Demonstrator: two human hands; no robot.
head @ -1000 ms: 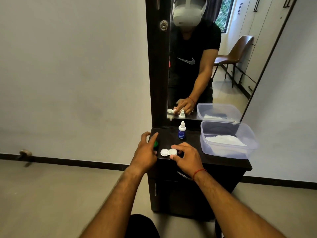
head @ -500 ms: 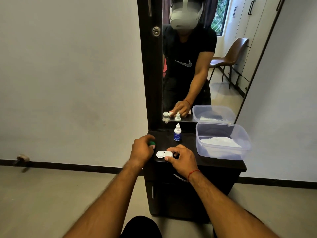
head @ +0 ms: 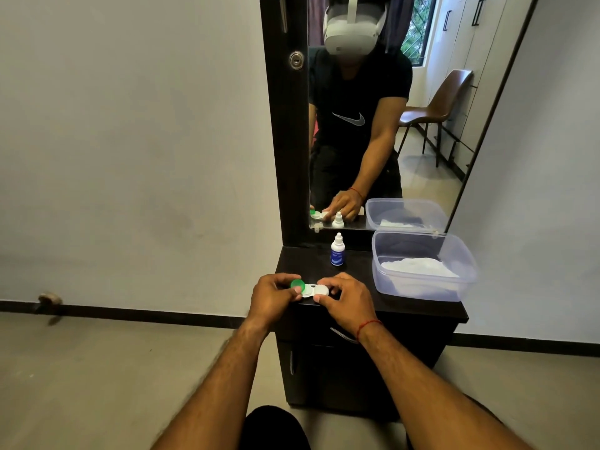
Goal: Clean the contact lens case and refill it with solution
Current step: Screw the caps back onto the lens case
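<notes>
Standing against a grey wall, dark bench w/ tall mirror behind it; mirror shows a person in black tee bent over the bench. Big clear tub sits on bench's right side, white cloth inside. Small white dropper bottle w/ blue label stands upright near the back, left of tub, well apart from the hands. Both forearms reach in from below. Left hand is curled, thumb and fingers pinched on green cap, which sits on the left well of the case. Right hand is curled too, thumb and fingers gripping the case's right end, where a white cap is on. Case is at bench's front edge, between both hands; can't tell if it rests on bench or is lifted just off.
</notes>
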